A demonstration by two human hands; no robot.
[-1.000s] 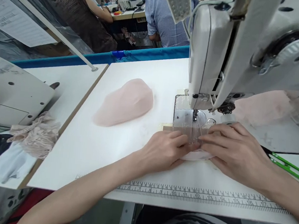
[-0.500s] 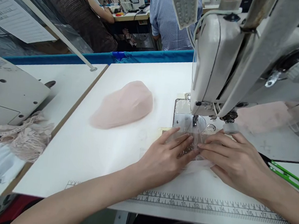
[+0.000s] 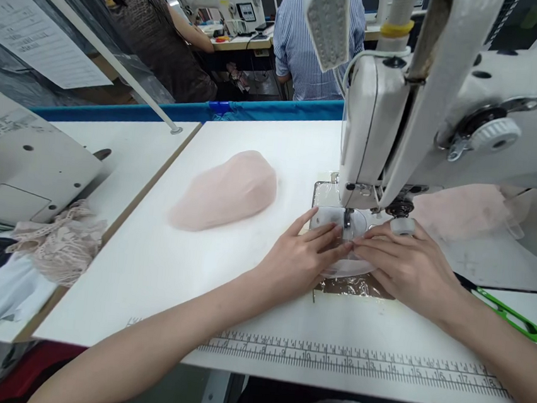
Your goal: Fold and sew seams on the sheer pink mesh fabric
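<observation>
A piece of sheer pale fabric (image 3: 348, 269) lies under the presser foot (image 3: 348, 219) of the white sewing machine (image 3: 369, 119), its near edge curving below my hands. My left hand (image 3: 304, 249) rests on its left side, fingers stretched and spread, the forefinger reaching onto the needle plate (image 3: 322, 197). From the right, my right hand (image 3: 405, 259) has its fingers pressed together on the fabric, close to the presser foot. The fingertips of both hands nearly meet in front of the needle. What lies beneath the right palm is hidden.
A pink fabric piece (image 3: 229, 191) lies left of the machine, another pink piece (image 3: 462, 210) behind it at right. Green-handled snips (image 3: 511, 313) are beside my right forearm. A lace bundle (image 3: 62, 245) lies at left. Two people sit beyond the blue cloth edge (image 3: 277, 108).
The sheer fabric has moved away from me toward the presser foot, uncovering the brown taped patch near the table front. Both hands stay on it. The camera view has shifted slightly.
</observation>
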